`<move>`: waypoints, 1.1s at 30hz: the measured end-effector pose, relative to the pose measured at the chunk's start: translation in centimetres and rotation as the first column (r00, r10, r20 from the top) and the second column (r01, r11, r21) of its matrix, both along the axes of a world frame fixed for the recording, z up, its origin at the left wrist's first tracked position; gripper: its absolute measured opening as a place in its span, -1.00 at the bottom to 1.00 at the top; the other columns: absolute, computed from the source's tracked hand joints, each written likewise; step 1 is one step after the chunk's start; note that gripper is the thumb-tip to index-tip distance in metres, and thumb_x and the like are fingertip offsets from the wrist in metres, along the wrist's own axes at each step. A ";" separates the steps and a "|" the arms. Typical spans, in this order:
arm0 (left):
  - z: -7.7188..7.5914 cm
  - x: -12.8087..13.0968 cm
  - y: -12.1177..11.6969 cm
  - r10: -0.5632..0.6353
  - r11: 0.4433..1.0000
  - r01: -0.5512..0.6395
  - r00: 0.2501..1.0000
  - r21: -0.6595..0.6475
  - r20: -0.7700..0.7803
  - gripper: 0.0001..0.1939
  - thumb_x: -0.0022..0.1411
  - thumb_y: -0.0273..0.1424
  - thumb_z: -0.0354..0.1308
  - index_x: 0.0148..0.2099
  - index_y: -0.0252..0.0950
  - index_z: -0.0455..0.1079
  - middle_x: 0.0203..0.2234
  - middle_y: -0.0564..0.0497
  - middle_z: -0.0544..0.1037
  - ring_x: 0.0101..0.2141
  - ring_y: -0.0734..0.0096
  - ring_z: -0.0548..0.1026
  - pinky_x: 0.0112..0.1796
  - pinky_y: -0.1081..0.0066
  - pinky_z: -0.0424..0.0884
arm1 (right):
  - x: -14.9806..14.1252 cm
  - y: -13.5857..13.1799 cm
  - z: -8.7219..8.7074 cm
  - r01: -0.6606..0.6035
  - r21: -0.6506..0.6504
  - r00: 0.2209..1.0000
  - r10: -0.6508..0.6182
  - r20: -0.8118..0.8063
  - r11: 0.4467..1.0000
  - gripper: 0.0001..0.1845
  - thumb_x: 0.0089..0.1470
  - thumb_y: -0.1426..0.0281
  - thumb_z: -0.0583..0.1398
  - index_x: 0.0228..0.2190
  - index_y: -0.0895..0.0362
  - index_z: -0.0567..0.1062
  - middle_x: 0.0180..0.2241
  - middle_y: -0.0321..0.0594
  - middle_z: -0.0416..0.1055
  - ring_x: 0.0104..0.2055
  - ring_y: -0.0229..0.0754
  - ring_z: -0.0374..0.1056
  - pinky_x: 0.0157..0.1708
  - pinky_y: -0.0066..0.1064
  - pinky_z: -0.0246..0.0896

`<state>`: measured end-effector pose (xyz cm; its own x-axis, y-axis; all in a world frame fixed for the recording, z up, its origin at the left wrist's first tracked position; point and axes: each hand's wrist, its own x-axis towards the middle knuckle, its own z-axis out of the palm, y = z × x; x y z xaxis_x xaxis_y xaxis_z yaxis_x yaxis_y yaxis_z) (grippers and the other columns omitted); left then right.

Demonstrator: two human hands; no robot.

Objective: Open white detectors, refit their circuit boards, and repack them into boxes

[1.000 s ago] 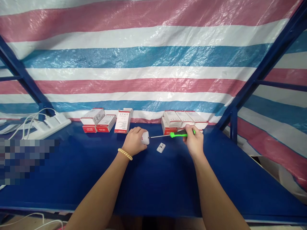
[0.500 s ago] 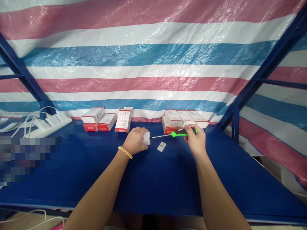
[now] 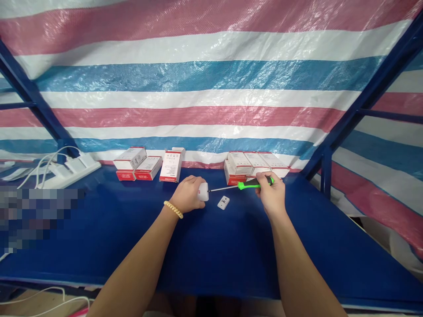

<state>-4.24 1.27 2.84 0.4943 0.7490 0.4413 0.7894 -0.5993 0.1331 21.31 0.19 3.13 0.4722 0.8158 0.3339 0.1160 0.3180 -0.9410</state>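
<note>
My left hand (image 3: pixel 187 194) is closed around a small white plastic device (image 3: pixel 204 192) with a red mark on its side, held above the blue table (image 3: pixel 211 255). The fingers of my right hand (image 3: pixel 270 193) wrap the handle of a green-and-black screwdriver (image 3: pixel 247 184). Its metal shaft points left, and the tip meets the right end face of the device. Whether the tip sits in a screw is too small to tell. Just below the shaft, a flat white plastic piece with holes (image 3: pixel 224 202) lies on the table.
Red-and-white boxes (image 3: pixel 148 168) stand at the back left, beside an upright one (image 3: pixel 171 166). Several more boxes (image 3: pixel 239 163) are stacked at the back right. A white power strip with plugs and cables (image 3: pixel 71 171) lies at the left. Blue frame posts (image 3: pixel 325 174) and a striped sheet (image 3: pixel 205 116) enclose the table.
The whole view has shifted slightly. Both hands keep their holds, and the screwdriver tip stays at the end of the device. The loose white piece has not moved on the table.
</note>
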 end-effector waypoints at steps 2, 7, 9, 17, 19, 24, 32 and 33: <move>0.0 0.0 0.0 0.006 1.000 -0.006 1.000 -0.013 -0.001 -0.41 -0.25 -0.38 0.32 -0.08 -0.32 0.32 -0.24 -0.08 0.48 -0.19 0.17 0.42 -0.13 0.23 0.40 | 0.0 0.0 0.0 -0.011 0.001 1.000 0.011 -0.010 1.000 -0.68 -0.09 0.13 0.27 -0.53 0.10 0.35 -0.78 -0.48 0.17 -0.77 -0.34 0.13 -0.79 -0.52 -0.02; 0.0 -0.3 0.1 0.030 0.999 -0.029 0.999 -0.020 0.031 -0.41 -0.24 -0.39 0.31 -0.07 -0.30 0.32 -0.23 -0.08 0.49 -0.18 0.16 0.42 -0.12 0.24 0.40 | 0.5 0.2 -0.4 -0.195 0.089 0.975 0.203 -0.090 0.977 -0.68 -0.15 0.21 0.31 -0.40 0.09 0.36 -0.63 -0.43 0.33 -0.64 -0.33 0.28 -0.58 -0.47 0.22; 0.0 -0.3 0.2 0.040 0.999 -0.039 0.998 -0.023 0.039 -0.42 -0.24 -0.40 0.30 -0.07 -0.30 0.32 -0.23 -0.08 0.48 -0.17 0.15 0.42 -0.13 0.24 0.40 | 0.7 0.2 -0.5 -0.284 0.103 0.948 0.295 -0.115 0.953 -0.68 -0.16 0.25 0.31 -0.35 0.08 0.36 -0.56 -0.42 0.36 -0.57 -0.32 0.33 -0.49 -0.43 0.28; -0.2 -0.4 0.3 0.059 0.998 -0.058 0.998 -0.027 0.025 -0.41 -0.24 -0.38 0.31 -0.07 -0.31 0.33 -0.26 -0.08 0.48 -0.18 0.14 0.42 -0.15 0.24 0.41 | 0.3 -0.6 0.0 -0.326 -0.009 0.938 0.323 -0.124 0.945 -0.63 -0.05 0.07 0.20 -0.34 0.10 0.36 -0.69 -0.40 0.33 -0.76 -0.28 0.23 -0.79 -0.50 0.03; -0.3 -0.6 0.3 0.075 0.997 -0.075 0.997 -0.031 0.028 -0.41 -0.24 -0.38 0.31 -0.06 -0.31 0.33 -0.28 -0.08 0.48 -0.17 0.14 0.42 -0.16 0.25 0.41 | 0.4 -0.6 0.0 -0.244 -0.075 0.970 0.242 -0.035 0.967 -0.55 0.02 -0.03 0.12 -0.41 0.13 0.38 -0.81 -0.43 0.21 -0.86 -0.35 0.04 -0.85 -0.53 -0.17; -0.3 -0.8 0.4 0.080 0.997 -0.079 0.996 -0.026 0.032 -0.43 -0.23 -0.39 0.29 -0.06 -0.33 0.34 -0.28 -0.09 0.48 -0.17 0.14 0.43 -0.17 0.25 0.41 | 0.9 -0.3 -0.2 -0.283 -0.053 0.955 0.286 0.077 0.958 -0.64 -0.05 0.07 0.24 -0.44 0.11 0.37 -0.75 -0.41 0.29 -0.74 -0.33 0.19 -0.73 -0.52 0.06; -0.3 -0.6 0.3 0.070 0.997 -0.070 0.997 -0.021 0.037 -0.42 -0.23 -0.39 0.28 -0.06 -0.32 0.34 -0.26 -0.09 0.48 -0.17 0.16 0.43 -0.15 0.26 0.41 | 1.0 -0.1 -0.3 -0.405 0.012 0.903 0.402 -0.152 0.914 -0.62 -0.10 0.11 0.23 -0.28 0.09 0.38 -0.59 -0.34 0.43 -0.63 -0.24 0.35 -0.68 -0.48 0.14; -0.3 -0.6 0.3 0.073 0.997 -0.072 0.997 -0.022 0.038 -0.42 -0.23 -0.39 0.28 -0.06 -0.31 0.34 -0.26 -0.09 0.48 -0.17 0.16 0.44 -0.15 0.26 0.41 | 1.0 -0.1 -0.2 -0.388 -0.039 0.915 0.380 -0.134 0.921 -0.58 -0.05 0.04 0.18 -0.29 0.10 0.39 -0.64 -0.33 0.41 -0.70 -0.25 0.30 -0.75 -0.50 0.06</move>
<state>-4.84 1.53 2.52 0.4213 0.7914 0.4428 0.8247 -0.5375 0.1760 22.28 0.07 2.92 0.1516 0.9600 0.2355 -0.1193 0.2543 -0.9597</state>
